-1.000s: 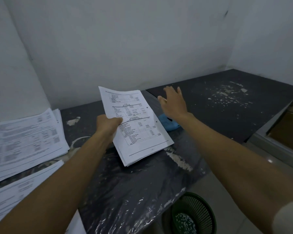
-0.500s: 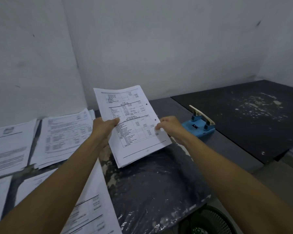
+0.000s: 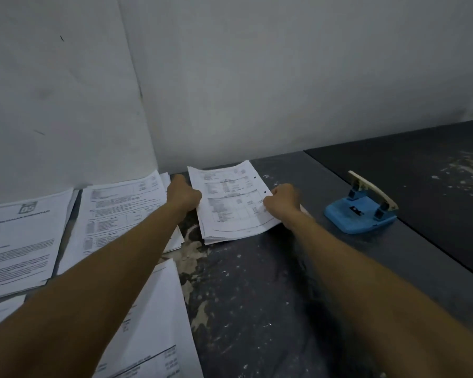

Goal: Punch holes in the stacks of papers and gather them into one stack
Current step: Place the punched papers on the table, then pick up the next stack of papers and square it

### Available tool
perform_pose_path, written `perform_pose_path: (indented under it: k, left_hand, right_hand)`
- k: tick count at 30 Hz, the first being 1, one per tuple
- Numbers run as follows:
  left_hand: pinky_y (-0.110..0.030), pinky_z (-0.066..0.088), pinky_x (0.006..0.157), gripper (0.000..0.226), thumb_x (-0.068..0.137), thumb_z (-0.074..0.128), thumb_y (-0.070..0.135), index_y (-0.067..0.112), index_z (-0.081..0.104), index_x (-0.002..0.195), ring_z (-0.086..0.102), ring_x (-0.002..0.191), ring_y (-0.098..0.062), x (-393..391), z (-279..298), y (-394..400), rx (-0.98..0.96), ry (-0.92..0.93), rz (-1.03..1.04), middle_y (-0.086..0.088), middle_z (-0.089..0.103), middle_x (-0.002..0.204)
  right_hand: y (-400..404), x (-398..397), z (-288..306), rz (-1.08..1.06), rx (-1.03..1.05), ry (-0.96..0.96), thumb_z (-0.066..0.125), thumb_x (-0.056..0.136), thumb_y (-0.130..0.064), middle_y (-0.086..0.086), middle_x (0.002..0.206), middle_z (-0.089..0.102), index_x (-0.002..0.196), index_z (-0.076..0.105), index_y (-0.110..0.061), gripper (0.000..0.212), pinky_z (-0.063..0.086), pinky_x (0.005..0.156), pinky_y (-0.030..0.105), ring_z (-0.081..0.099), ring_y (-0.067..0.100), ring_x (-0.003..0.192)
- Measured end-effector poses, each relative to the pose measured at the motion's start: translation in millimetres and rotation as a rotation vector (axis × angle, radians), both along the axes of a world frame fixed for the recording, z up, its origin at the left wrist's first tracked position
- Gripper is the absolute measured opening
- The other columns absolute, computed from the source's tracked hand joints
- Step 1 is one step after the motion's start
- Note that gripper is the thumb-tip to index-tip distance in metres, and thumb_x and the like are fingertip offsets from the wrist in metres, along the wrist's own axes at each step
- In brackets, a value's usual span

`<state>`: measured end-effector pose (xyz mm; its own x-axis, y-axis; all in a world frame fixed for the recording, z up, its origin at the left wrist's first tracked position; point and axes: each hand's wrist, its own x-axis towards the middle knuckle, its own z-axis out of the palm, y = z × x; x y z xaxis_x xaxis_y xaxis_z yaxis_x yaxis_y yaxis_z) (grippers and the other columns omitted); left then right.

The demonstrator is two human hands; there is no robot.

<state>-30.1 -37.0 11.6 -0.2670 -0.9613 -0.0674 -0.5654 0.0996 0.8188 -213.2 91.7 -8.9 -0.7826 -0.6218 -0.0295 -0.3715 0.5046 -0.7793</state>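
Observation:
A punched stack of printed papers (image 3: 231, 203) lies low on the dark table near the back wall, two holes showing along its right edge. My left hand (image 3: 183, 194) grips its left edge and my right hand (image 3: 281, 199) grips its right edge. A blue hole punch (image 3: 359, 212) with a pale lever stands on the table to the right of the stack, apart from my right hand. Other paper stacks lie to the left: one (image 3: 123, 208) beside my left hand, one (image 3: 22, 241) at the far left, one (image 3: 153, 323) under my left forearm.
The dark table (image 3: 257, 309) has pale worn patches and a plastic-covered front. A darker surface (image 3: 421, 181) adjoins it on the right. White walls (image 3: 230, 77) close the back and the left corner.
Both hands have carried the punched stack away from me and lowered it toward the table near the back wall. Earlier my right hand came off the punch and took the stack's right edge.

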Motion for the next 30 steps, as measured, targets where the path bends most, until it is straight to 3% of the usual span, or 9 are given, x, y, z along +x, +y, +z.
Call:
perform_pose_path:
  k: [4,7,13,15,17,19,25,27,30]
  left_hand:
    - [-0.034,0.048,0.095,0.051,0.084,0.066,-0.005,0.001,0.055,0.133,0.056,0.114,-0.028,-3,-12,-16,-0.052,-0.075,-0.014,-0.015,0.058,0.133]
    - [-0.038,0.048,0.104,0.054,0.085,0.067,-0.005,0.002,0.055,0.137,0.055,0.123,-0.031,-3,-16,-22,-0.056,-0.086,-0.008,-0.014,0.057,0.137]
    - [-0.027,0.044,0.085,0.042,0.086,0.066,-0.002,0.0,0.06,0.127,0.057,0.117,-0.028,-4,-13,-22,-0.105,-0.181,-0.064,-0.01,0.06,0.127]
    - [-0.024,0.044,0.074,0.014,0.087,0.066,0.002,0.006,0.064,0.1,0.059,0.101,-0.024,-4,-10,-20,-0.128,-0.235,-0.086,0.0,0.058,0.099]
    - [-0.019,0.034,0.058,0.032,0.088,0.064,0.004,0.019,0.043,0.069,0.05,0.075,-0.016,-4,-9,-15,-0.165,-0.264,-0.104,0.008,0.041,0.075]
    - [-0.017,0.029,0.055,0.042,0.088,0.063,0.005,0.023,0.033,0.065,0.04,0.064,-0.01,-1,-4,-7,-0.214,-0.282,-0.135,0.009,0.035,0.07]
    - [-0.024,0.035,0.06,0.039,0.082,0.065,0.006,0.026,0.037,0.064,0.048,0.08,-0.019,23,14,28,-0.304,-0.286,-0.166,0.01,0.034,0.067]
    - [-0.028,0.039,0.07,0.013,0.083,0.065,0.007,0.018,0.059,0.08,0.053,0.084,-0.021,38,19,43,-0.311,-0.285,-0.169,0.006,0.052,0.077]
    - [-0.028,0.042,0.077,0.02,0.088,0.066,0.013,0.005,0.07,0.106,0.059,0.091,-0.021,66,20,63,-0.326,-0.274,-0.168,-0.006,0.066,0.106]
  right_hand:
    - [-20,-2,-6,0.029,0.008,0.131,0.062,0.084,0.0,0.001,0.084,0.065,0.061,0.045,-0.015,0.033,0.033,0.04,0.017,0.055,0.011,0.061]
    - [-31,-4,-12,0.039,0.034,0.169,0.062,0.083,0.0,0.005,0.09,0.067,0.074,0.057,-0.009,0.013,0.037,0.043,0.019,0.053,0.01,0.06]
    - [-40,-3,-17,0.019,0.133,0.238,0.066,0.082,-0.011,0.009,0.109,0.068,0.098,0.067,-0.006,0.016,0.056,0.07,0.033,0.064,0.026,0.093]
    - [-39,-2,-15,0.019,0.2,0.322,0.065,0.082,-0.018,0.011,0.124,0.061,0.108,0.065,-0.006,0.029,0.053,0.089,0.037,0.056,0.029,0.112]
    - [-34,2,-10,0.029,0.23,0.38,0.062,0.084,-0.021,0.012,0.134,0.05,0.12,0.06,-0.008,0.039,0.039,0.103,0.039,0.045,0.031,0.125]
    - [-28,7,-4,0.045,0.209,0.406,0.06,0.084,-0.022,0.012,0.136,0.048,0.125,0.058,-0.01,0.043,0.034,0.106,0.038,0.042,0.031,0.126]
    - [-7,46,16,0.126,0.122,0.413,0.061,0.087,-0.025,0.01,0.134,0.053,0.122,0.063,-0.012,0.038,0.038,0.106,0.042,0.046,0.031,0.124]
    - [3,63,21,0.149,0.101,0.432,0.061,0.086,-0.026,0.011,0.134,0.054,0.121,0.064,-0.012,0.038,0.04,0.104,0.042,0.047,0.031,0.124]
    - [18,90,27,0.185,0.08,0.436,0.06,0.085,-0.024,0.01,0.131,0.055,0.115,0.066,-0.01,0.033,0.044,0.1,0.04,0.05,0.031,0.121]
